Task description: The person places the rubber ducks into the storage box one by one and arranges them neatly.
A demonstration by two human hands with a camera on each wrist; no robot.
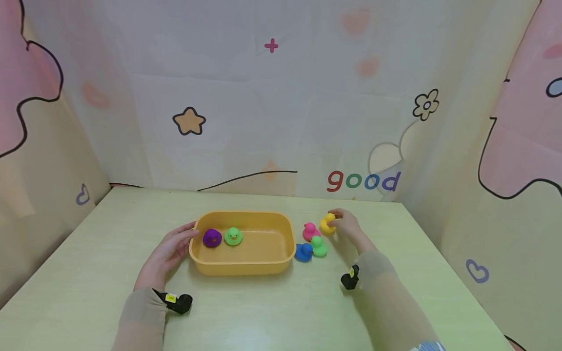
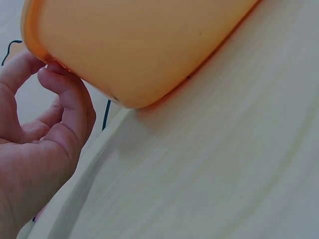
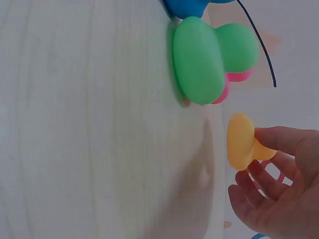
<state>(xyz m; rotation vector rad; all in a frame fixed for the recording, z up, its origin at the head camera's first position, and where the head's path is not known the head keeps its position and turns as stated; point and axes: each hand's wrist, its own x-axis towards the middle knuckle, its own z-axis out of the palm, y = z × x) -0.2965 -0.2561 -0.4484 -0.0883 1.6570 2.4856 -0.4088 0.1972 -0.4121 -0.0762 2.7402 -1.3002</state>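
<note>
My left hand grips the left rim of a yellow-orange plastic tub. In the left wrist view the thumb and curled fingers meet at the tub's rim. A purple rubber duck and a light green one sit inside, towards the left. Right of the tub, my right hand pinches a yellow rubber duck between thumb and fingers, held just above the table. Close by stand a pink duck, a green duck and a blue duck.
The pale wooden table backs onto a printed cloth wall, with more cloth at both sides. The blue duck stands close against the tub's right side. A black wrist camera sits on the left sleeve, another on the right.
</note>
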